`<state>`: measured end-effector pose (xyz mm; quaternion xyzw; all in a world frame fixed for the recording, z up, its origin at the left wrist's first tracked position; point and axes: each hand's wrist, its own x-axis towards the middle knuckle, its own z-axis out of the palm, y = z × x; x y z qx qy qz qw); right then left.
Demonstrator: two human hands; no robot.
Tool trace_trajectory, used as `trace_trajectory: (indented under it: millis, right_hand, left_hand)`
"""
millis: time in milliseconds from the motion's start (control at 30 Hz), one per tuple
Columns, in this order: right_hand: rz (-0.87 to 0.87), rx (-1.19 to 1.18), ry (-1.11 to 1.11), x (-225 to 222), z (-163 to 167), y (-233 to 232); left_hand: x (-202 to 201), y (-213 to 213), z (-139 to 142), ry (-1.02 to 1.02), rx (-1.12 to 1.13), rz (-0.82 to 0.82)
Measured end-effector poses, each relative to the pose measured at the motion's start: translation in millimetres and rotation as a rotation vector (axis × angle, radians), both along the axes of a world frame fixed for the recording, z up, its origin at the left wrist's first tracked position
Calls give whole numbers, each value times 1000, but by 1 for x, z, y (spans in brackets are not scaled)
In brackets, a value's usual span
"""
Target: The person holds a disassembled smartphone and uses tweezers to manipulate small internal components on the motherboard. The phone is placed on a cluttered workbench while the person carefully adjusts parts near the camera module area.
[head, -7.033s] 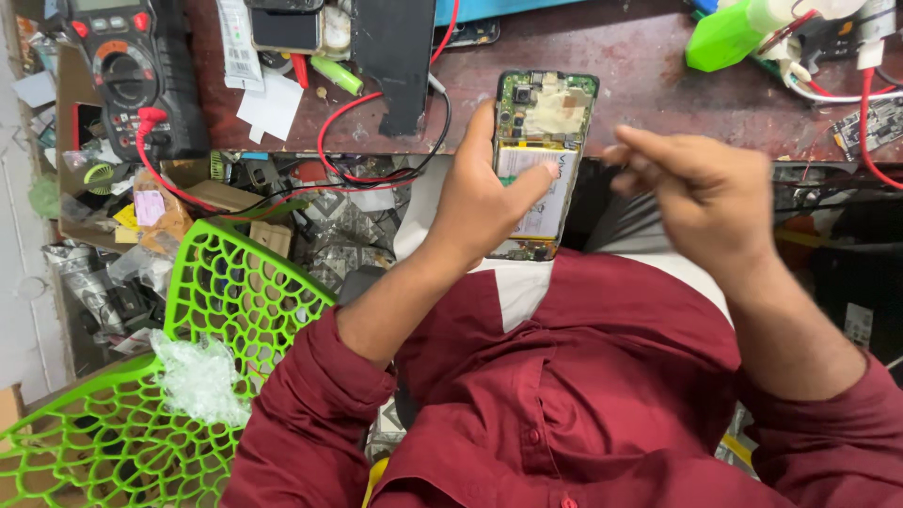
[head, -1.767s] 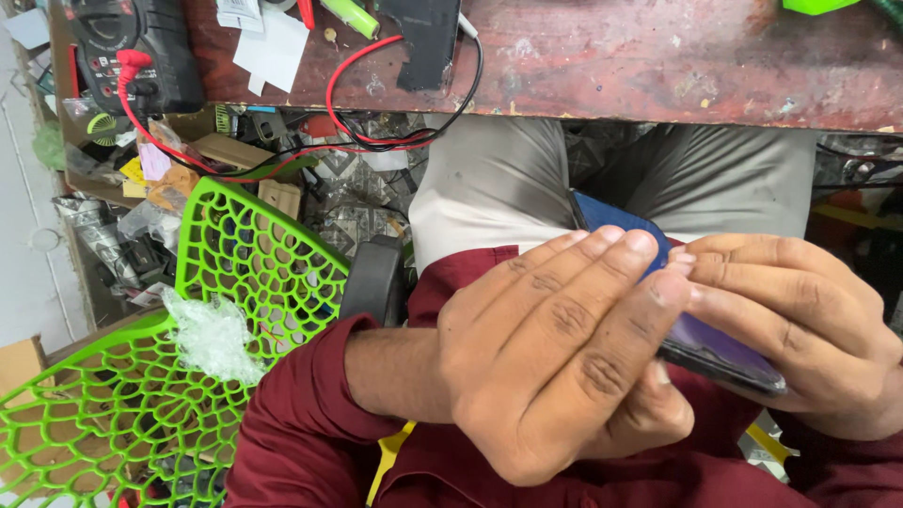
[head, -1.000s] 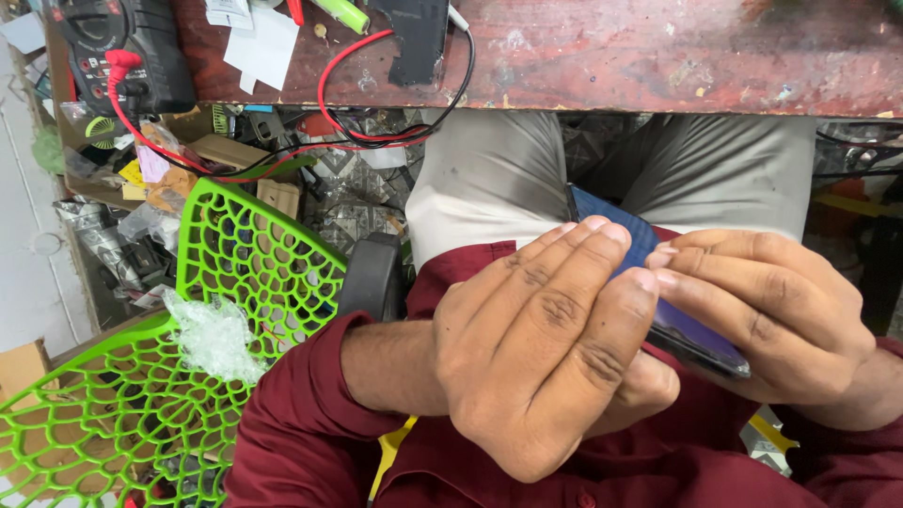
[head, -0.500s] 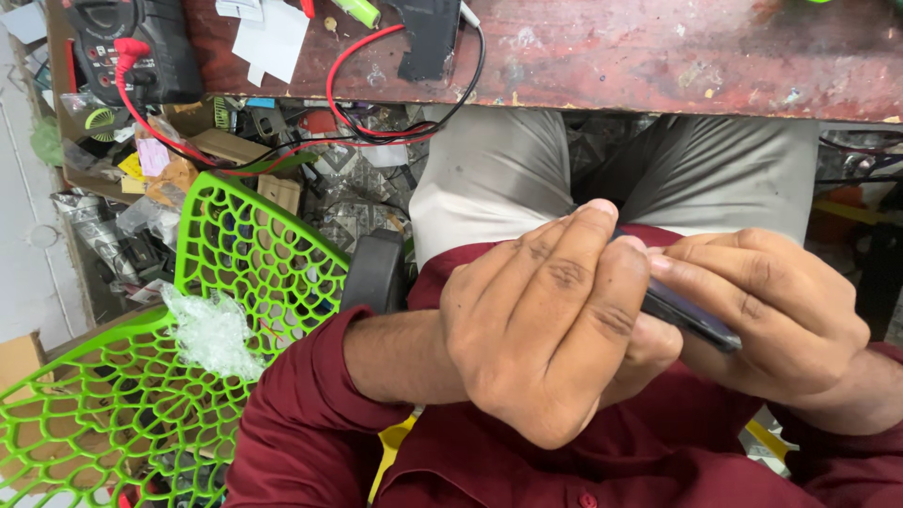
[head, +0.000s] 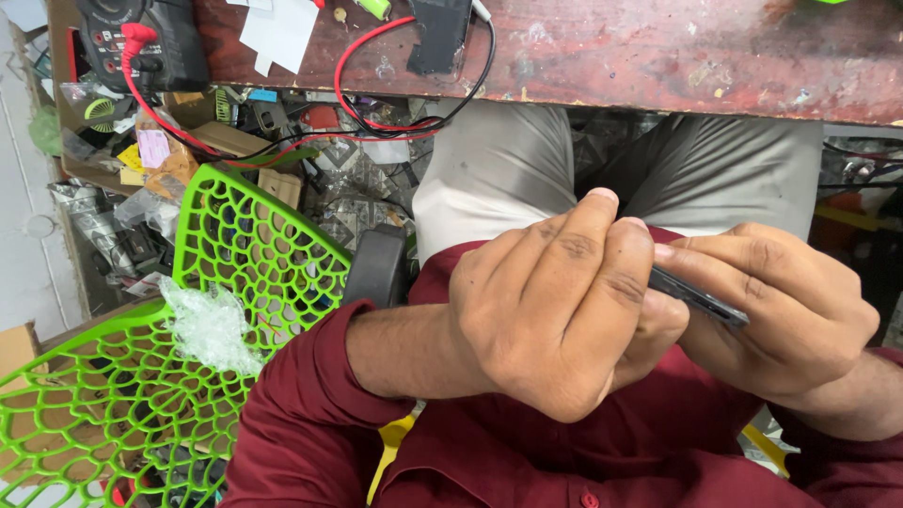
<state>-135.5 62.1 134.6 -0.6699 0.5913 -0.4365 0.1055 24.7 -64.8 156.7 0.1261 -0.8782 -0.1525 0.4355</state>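
Both hands are closed around one thin dark phone (head: 698,295), held edge-on above the lap and close to the chest of the maroon shirt (head: 527,452). The left hand (head: 555,310) is curled over the near end, fingers folded down and pressing on it, so most of the device is hidden beneath the knuckles; the right hand (head: 781,315) pinches the far end between thumb and fingertips, with only a narrow strip of the edge showing between the two grips. From that squeeze I judge the halves are being pressed shut along the seam, though whether the seam is fully seated cannot be told here. Further out, a green lattice chair (head: 188,320) carries a scrap of bubble wrap (head: 209,325). Beyond the grey-trousered knees, the worn wooden bench (head: 677,56) holds a multimeter (head: 150,42) with red and black leads (head: 376,103), untouched.
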Motion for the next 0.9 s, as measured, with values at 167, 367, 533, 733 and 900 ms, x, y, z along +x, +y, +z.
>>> trace_trajectory:
  millis: [167, 367, 533, 733, 900]
  right_hand:
    - [-18, -2, -11, 1, -2, 0]
    - [-47, 54, 16, 2, -1, 3]
    - [-56, 22, 17, 3, -3, 3]
    - [-87, 74, 19, 4, -4, 5]
    - [-102, 92, -24, 3, 0, 6]
  left_hand:
    - [2, 0, 0, -24, 32, -17]
    - [3, 2, -1, -48, 65, -10]
    - [2, 2, 0, -63, 74, -4]
    - [3, 1, 0, -99, 52, 11]
    - [6, -2, 1, -90, 131, -54]
